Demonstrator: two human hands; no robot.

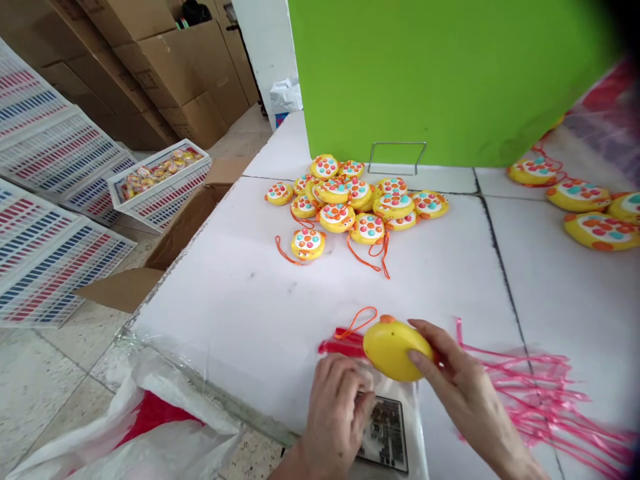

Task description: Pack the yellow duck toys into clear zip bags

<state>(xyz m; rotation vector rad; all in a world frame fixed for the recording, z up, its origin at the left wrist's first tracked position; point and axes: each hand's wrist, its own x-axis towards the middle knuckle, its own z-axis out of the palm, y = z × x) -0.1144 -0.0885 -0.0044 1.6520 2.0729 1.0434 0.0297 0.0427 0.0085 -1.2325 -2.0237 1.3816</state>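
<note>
Left hand [337, 403]: showing bare fingers and knuckles
Right hand [463, 377]: showing bare, slender fingers
Right forearm [507, 443]: showing bare

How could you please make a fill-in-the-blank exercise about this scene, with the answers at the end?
The right hand holds a toy whose visible side is ____.
The large board behind the toy pile is ____.
The thin strips beside the right hand are ____.

Answers: yellow; green; pink.

left hand [337, 410]: grip unclear | bag print [387, 433]: too small | pink ribbons [543, 410]: seemingly blurred
</note>
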